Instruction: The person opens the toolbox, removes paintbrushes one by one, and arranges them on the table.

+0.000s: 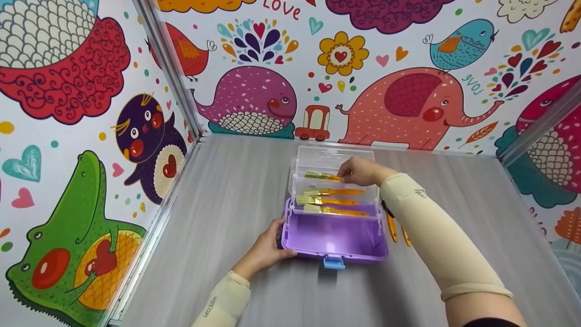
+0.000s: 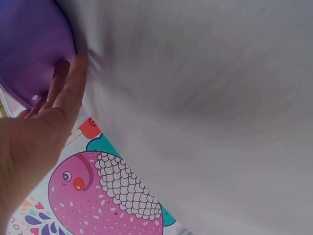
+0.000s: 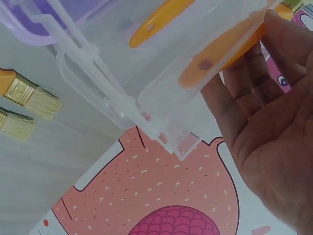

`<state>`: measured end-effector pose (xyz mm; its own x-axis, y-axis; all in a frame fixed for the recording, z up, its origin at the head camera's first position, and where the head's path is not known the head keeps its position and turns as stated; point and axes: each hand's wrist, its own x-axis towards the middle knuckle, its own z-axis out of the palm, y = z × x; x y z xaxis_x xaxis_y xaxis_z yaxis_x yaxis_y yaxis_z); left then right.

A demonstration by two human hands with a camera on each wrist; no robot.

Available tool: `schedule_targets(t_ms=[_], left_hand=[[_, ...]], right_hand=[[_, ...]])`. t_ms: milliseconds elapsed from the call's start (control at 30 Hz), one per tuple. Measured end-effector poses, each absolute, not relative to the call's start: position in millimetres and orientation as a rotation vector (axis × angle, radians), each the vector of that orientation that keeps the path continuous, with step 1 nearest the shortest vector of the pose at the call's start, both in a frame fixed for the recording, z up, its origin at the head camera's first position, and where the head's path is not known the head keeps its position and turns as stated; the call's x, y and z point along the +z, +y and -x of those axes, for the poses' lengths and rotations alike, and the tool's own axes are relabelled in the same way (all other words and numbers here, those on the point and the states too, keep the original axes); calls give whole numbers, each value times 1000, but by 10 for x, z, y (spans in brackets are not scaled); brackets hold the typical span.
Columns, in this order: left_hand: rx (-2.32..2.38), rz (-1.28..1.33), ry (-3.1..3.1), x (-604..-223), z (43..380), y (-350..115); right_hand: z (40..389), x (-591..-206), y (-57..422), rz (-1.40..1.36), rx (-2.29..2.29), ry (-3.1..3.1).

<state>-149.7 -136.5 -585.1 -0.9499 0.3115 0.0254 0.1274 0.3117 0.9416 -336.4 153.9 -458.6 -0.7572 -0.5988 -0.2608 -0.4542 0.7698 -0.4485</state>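
Basically, cartoon-print walls (image 1: pixel 249 97) behind and beside a grey tabletop (image 1: pixel 218 190). Purple box (image 1: pixel 336 234) open on it, roughly midway between the tabletop's left and right edges, hinged clear plastic trays (image 1: pixel 371 196) raised behind it toward the far edge. Left hand (image 1: pixel 265 247) at the box's near left corner, spread, fingers fairly straight along the side wall, thumb at the front. Right hand (image 1: pixel 365 171) over the far tray section, thumb and fingers pinching an orange brush handle.

Held paintbrush (image 1: pixel 323 175): at the far tray section, nearer the tabletop's far edge than the other tray brushes; resting in the tray or lifted a bit, cannot tell. Key relation: it lies to the left of the right hand, handle toward that hand, bristles toward the tabletop's left edge, long axis about parallel to the far edge. Right hand is the nearer one; left hand well apart from it.

Three paintbrushes (image 1: pixel 340 201) in the nearer tray, same direction, bristles left. Two loose brushes (image 1: pixel 391 227) on the tabletop just right of the box, handles toward the near edge, partly under the right forearm. Smallest: blue latch (image 1: pixel 334 262), front of the box, hanging open
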Motion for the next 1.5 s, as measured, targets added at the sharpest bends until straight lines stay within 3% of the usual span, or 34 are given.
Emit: schedule_targets(t_ms=[333,1033,1500], left_hand=[[1691,-404,2416,-5849,1489,-1361],[1643,-362,2447,-5858,1497,-1368],[1699,-367,2388,-5862,1502,-1350]], right_hand=[[3313,-4600,1595,899,-632,2685],[3098,-4381,2046,591,-642,2955],[2952,-4381,2340,617,-769,2966]])
